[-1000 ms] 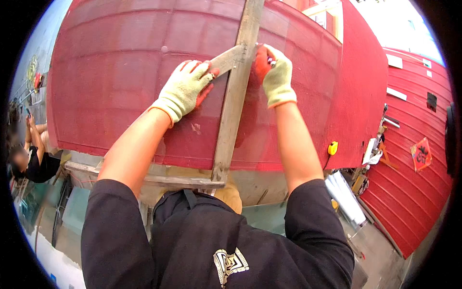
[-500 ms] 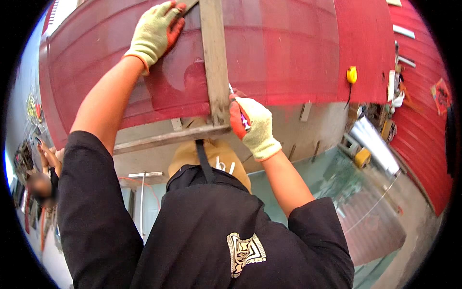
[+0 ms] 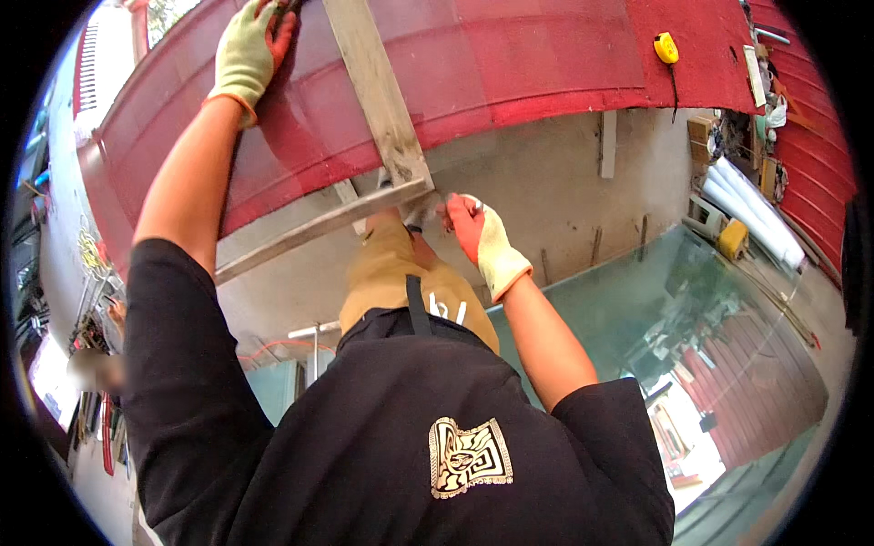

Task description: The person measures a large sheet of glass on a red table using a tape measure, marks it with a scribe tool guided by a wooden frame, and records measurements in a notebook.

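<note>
1. A yellow tape measure (image 3: 666, 47) lies near the worktop's right end, its dark tail hanging over the near edge.
2. A wooden slat (image 3: 376, 86) crosses the worktop to the near edge; its wooden crosspiece (image 3: 319, 230) runs just outside that edge, leftward, and passes behind the left forearm, which covers part of the worktop's left side.
3. The left hand (image 3: 244, 59), gloved, rests on the worktop left of the slat, fingers bent; I cannot tell whether they grip anything.
4. The right hand (image 3: 489, 244), gloved, is off the near edge beside the crosspiece's end, fingers curled round a slim tool (image 3: 479, 207), mostly hidden.
5. The worktop (image 3: 537, 55) is red, partly glossy.
6. Below are reflective glass (image 3: 592, 300), silvery rolls (image 3: 754, 214) and a yellow block (image 3: 733, 239); a red ribbed wall (image 3: 813, 155) stands rightward.
</note>
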Tool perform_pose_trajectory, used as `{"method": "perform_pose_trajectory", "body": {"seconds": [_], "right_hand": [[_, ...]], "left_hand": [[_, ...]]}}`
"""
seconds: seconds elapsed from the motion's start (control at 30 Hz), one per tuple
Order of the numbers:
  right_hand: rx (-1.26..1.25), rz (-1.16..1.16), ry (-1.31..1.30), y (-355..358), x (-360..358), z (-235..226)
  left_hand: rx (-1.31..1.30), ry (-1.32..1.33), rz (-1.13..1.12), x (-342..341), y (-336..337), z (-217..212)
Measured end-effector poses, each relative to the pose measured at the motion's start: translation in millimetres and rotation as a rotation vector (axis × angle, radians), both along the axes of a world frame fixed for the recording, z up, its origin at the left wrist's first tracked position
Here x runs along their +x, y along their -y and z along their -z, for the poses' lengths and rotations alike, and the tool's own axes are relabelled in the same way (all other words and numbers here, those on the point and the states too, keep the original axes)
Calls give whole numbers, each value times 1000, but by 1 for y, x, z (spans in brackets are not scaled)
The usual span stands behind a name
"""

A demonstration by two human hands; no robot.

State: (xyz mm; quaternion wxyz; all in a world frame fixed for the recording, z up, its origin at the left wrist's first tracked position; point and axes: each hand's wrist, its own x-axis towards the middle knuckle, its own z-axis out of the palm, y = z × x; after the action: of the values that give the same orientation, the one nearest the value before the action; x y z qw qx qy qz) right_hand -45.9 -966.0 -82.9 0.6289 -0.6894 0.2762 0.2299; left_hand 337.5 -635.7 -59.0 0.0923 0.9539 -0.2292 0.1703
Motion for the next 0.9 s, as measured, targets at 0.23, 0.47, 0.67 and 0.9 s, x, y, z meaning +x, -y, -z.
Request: {"method": "perform_pose_trajectory", "body": {"seconds": [0.23,0.47,0.67,0.9], "right_hand": [[351,332,-61,-22,67,9],[460,389,72,-32,81,26],[417,253,310,-23,65,49],[409,308,147,3,77,-57]], "left_hand": [[0,111,-240,-66,-15,0],[55,-226,-515,-82,-11,-31],[116,-383,-548,-63,-4,-63],[167,-463,-513,-53,-10,-77]]}}
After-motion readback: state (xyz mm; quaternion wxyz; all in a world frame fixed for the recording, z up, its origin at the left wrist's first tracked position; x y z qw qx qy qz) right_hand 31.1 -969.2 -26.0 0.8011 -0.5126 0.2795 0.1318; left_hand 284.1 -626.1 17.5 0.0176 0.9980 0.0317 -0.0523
